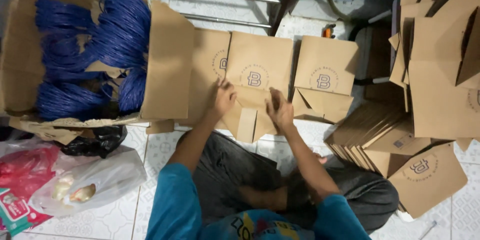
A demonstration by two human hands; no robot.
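Note:
My left hand [222, 98] and my right hand [280, 111] both rest on a flat brown paper bag [256, 77] lying on the floor in front of my crossed legs. The fingers press on the bag's folded bottom flaps [248, 120], left hand at the flaps' upper left, right hand at their right side. Two more brown paper bags, each with a round printed mark, lie alongside: one [326, 77] to the right with its bottom folded, one [210, 65] to the left, partly under the middle bag.
A large cardboard box [170, 65] at left holds bundles of blue cord [95, 50]. Stacks of folded brown bags [380, 140] and a tall pile [440, 70] stand at right. Plastic bags [95, 180] lie at lower left on the tiled floor.

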